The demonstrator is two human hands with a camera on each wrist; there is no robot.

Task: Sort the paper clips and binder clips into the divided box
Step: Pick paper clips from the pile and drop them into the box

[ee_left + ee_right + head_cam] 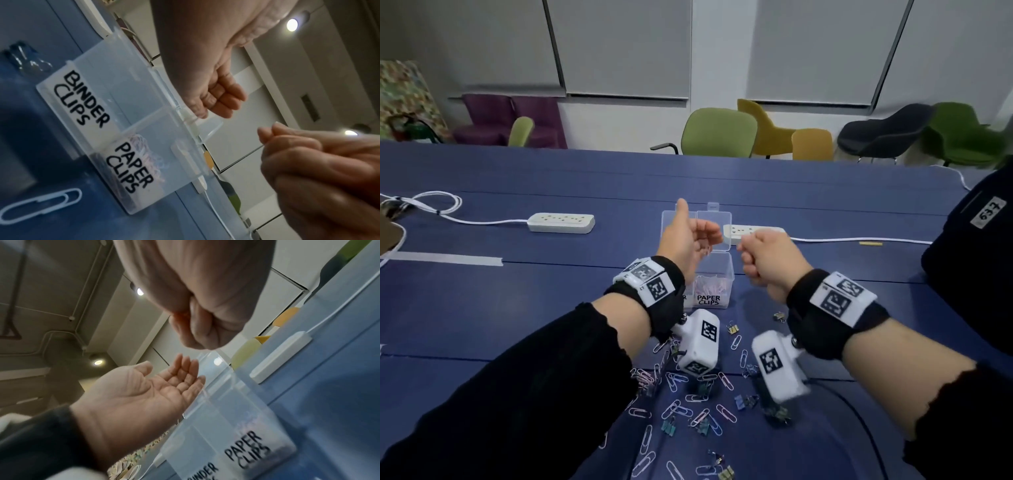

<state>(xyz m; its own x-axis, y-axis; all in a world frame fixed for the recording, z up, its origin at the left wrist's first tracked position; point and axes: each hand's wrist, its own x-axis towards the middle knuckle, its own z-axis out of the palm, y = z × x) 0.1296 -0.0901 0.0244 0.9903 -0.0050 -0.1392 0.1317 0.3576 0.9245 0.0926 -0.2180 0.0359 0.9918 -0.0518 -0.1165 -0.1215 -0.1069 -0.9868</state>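
The clear divided box [727, 274] stands mid-table with its lid [714, 219] upright; labels read BINDER CLIPS [82, 99] and PAPER CLIPS [129, 168]. Pink and white paper clips [714, 284] lie in the right compartment. The binder compartment [127, 84] looks empty. My left hand [698, 233] hovers over the box, palm [144, 394] open and bare, thumb up. My right hand [753, 253] is a closed fist [201, 327] just right of the box; nothing shows inside it. Loose paper clips [678, 407] and small binder clips [669, 426] lie scattered on the table near me.
A white power strip [750, 231] lies right behind the box, another [561, 222] far left with its cable. A tape strip [448, 258] runs along the left. Another person's dark sleeve [969, 240] sits at the right edge. Chairs stand beyond the blue table [517, 308].
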